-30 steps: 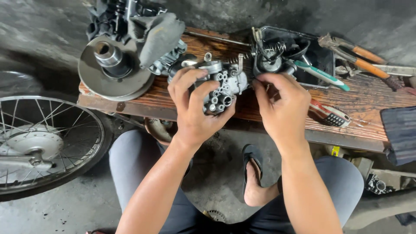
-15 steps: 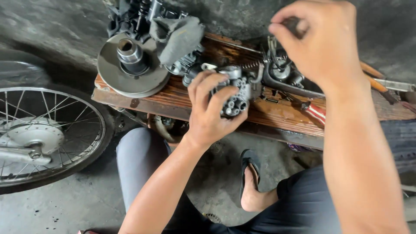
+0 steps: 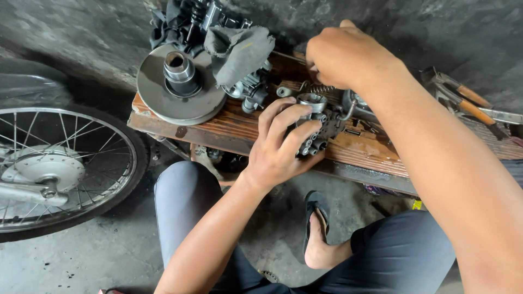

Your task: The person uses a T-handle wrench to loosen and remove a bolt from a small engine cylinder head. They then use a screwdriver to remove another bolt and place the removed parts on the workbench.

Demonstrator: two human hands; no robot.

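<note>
Centrally, left hand [image 3: 278, 149] gripping grey carburetor [image 3: 321, 122], wooden board [image 3: 229, 122]

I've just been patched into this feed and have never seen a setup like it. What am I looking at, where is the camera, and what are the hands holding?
There is no machine here: a seated person works with two bare hands, and the single camera sits on their head, looking down past their knees.

The left hand grips a small grey metal carburetor over a low wooden board. The right hand reaches further back, above a tray of small parts; its fingers are hidden, so I cannot tell whether it holds anything.

On the board lie a round metal pulley disc, a grey rag draped over dark engine parts, a small spring, and orange-handled pliers at the far right. A spoked wheel stands on the concrete floor at the left.
</note>
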